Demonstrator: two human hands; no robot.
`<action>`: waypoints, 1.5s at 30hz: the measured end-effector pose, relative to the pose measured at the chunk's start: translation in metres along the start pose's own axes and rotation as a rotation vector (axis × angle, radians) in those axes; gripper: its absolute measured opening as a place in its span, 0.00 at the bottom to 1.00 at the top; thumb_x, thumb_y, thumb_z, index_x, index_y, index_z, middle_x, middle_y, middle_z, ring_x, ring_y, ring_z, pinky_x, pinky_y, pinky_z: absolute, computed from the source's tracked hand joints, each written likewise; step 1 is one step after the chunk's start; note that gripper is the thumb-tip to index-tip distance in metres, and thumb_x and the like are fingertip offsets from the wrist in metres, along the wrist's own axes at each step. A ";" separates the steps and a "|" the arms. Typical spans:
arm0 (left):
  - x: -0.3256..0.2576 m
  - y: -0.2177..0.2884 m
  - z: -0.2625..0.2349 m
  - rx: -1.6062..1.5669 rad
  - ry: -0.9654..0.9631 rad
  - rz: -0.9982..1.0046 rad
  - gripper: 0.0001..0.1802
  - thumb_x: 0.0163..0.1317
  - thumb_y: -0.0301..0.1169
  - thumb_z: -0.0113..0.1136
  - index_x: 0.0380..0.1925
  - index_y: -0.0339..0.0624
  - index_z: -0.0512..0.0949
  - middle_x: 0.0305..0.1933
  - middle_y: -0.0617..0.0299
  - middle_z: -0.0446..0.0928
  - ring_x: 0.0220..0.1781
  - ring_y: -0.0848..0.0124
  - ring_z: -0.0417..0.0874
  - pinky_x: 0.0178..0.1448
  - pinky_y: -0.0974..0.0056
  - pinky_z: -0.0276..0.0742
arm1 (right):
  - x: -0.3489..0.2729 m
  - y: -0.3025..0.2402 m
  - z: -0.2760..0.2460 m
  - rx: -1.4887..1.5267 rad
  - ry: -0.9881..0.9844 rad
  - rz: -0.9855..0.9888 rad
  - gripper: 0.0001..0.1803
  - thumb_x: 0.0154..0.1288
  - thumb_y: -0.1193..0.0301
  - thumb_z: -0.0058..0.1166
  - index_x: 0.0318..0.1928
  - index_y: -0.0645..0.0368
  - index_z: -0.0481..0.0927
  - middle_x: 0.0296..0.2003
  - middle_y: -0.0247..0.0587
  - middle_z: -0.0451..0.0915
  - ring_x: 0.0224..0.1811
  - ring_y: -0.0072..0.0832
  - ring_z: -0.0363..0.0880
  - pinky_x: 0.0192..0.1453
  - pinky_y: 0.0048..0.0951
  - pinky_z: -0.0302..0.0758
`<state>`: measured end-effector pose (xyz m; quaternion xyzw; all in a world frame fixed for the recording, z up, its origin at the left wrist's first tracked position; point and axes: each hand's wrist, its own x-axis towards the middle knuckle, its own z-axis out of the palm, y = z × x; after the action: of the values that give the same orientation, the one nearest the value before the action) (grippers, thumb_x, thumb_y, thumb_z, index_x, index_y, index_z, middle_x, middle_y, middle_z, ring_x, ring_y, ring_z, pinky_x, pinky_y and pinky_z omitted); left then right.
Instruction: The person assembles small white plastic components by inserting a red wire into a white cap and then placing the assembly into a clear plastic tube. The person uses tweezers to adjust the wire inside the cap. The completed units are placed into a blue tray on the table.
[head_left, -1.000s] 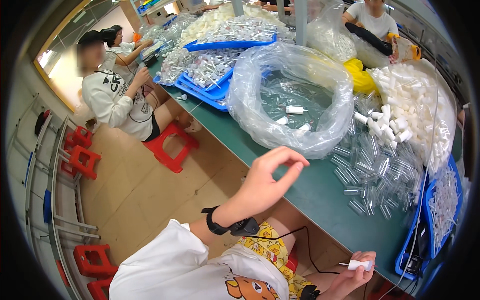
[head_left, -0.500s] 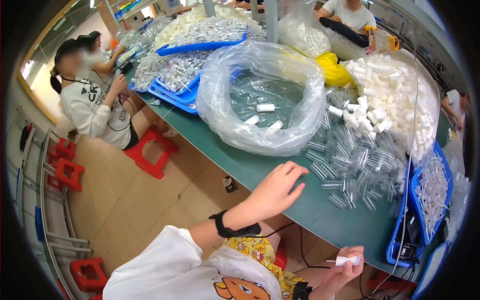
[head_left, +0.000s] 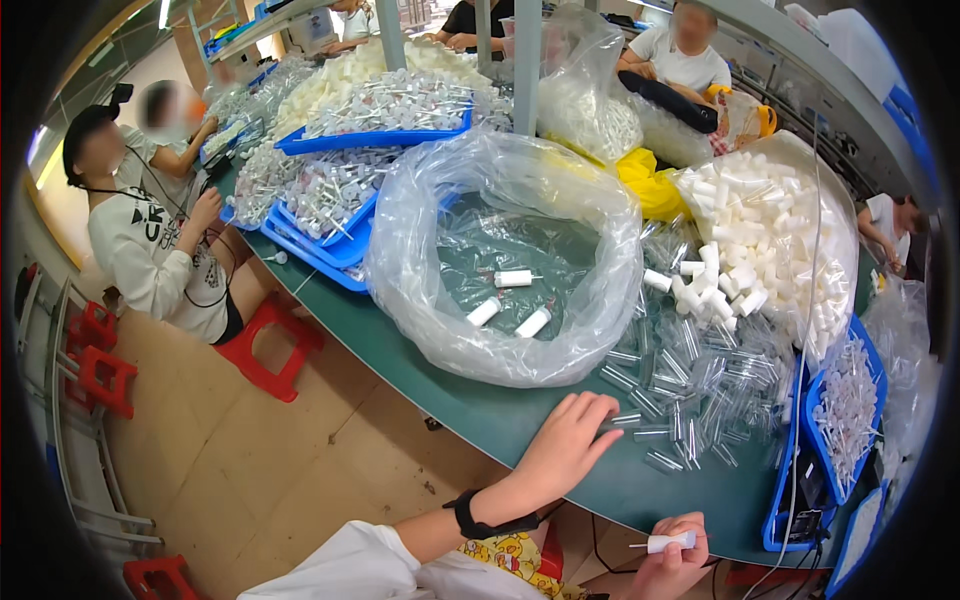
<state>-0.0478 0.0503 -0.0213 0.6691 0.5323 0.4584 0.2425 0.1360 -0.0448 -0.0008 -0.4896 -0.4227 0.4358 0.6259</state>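
Note:
Over the table's near edge, my left hand (head_left: 568, 440) reaches with thumb and fingers apart and nothing visible between them. Its fingertips are beside the nearest of the clear plastic tubes (head_left: 690, 410), which lie in a loose pile; whether they touch one I cannot tell. Low at the table edge, my right hand (head_left: 678, 562) is closed around a small white cylinder (head_left: 664, 542) with a thin pale stem sticking out to the left. Three similar white cylinders (head_left: 514, 278) lie inside a large open clear plastic bag (head_left: 420, 330) with rolled-down sides.
White cylinders (head_left: 770, 225) spill from a bag at right. Blue trays (head_left: 865, 385) of small stemmed parts (head_left: 850, 410) stand at right, and more blue trays (head_left: 340, 262) at far left. A thin cable (head_left: 815, 250) hangs across the right side. Co-workers (head_left: 150, 245) sit around the table.
My left hand has come closer to the clear tubes. My right hand still holds the white cylinder. The view has shifted, so the table sits lower in the picture.

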 end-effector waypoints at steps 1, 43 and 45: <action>0.000 -0.001 -0.002 -0.064 -0.021 -0.046 0.13 0.53 0.29 0.60 0.37 0.39 0.70 0.36 0.59 0.71 0.37 0.64 0.73 0.41 0.63 0.70 | 0.002 0.003 0.004 0.021 -0.011 -0.014 0.08 0.51 0.75 0.53 0.30 0.64 0.70 0.30 0.38 0.69 0.32 0.28 0.68 0.39 0.25 0.67; -0.029 0.052 -0.031 -0.275 -0.140 0.225 0.17 0.38 0.24 0.69 0.32 0.43 0.79 0.33 0.66 0.79 0.37 0.68 0.75 0.41 0.67 0.70 | 0.026 -0.020 0.033 -0.040 -0.329 -0.416 0.13 0.49 0.82 0.58 0.38 0.67 0.73 0.34 0.49 0.79 0.38 0.33 0.77 0.46 0.35 0.72; -0.028 0.053 -0.032 -0.244 -0.144 0.234 0.17 0.37 0.23 0.69 0.32 0.43 0.79 0.33 0.66 0.79 0.36 0.68 0.75 0.41 0.67 0.70 | 0.027 -0.022 0.031 -0.089 -0.339 -0.412 0.13 0.48 0.82 0.58 0.38 0.67 0.74 0.34 0.48 0.79 0.37 0.33 0.77 0.45 0.34 0.72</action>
<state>-0.0501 0.0018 0.0269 0.7232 0.3724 0.4958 0.3042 0.1160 -0.0146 0.0288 -0.3402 -0.6309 0.3559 0.5996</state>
